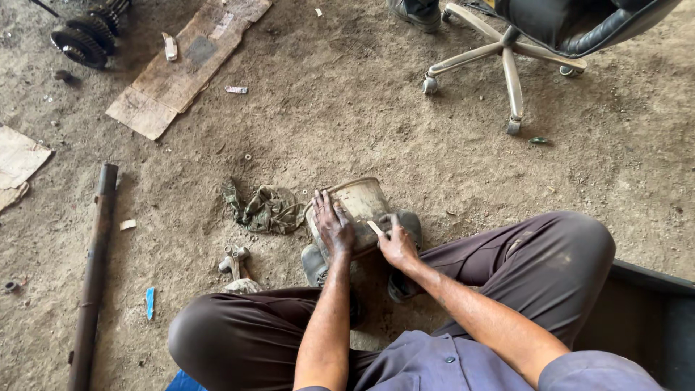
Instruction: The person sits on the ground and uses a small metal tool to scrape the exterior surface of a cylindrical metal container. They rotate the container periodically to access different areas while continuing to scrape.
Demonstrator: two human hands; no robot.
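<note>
I sit on a dirt floor with my knees spread. A dirty, rounded rectangular metal can lies on its side between my feet. My left hand rests flat on the can's left side, fingers spread over its edge. My right hand is closed on a small pale flat piece, pressed against the can's right side. Both hands are smeared with grease.
A crumpled greenish rag lies left of the can, small metal parts below it. A long rusty pipe runs along the left. Cardboard and gears lie far left; an office chair stands far right.
</note>
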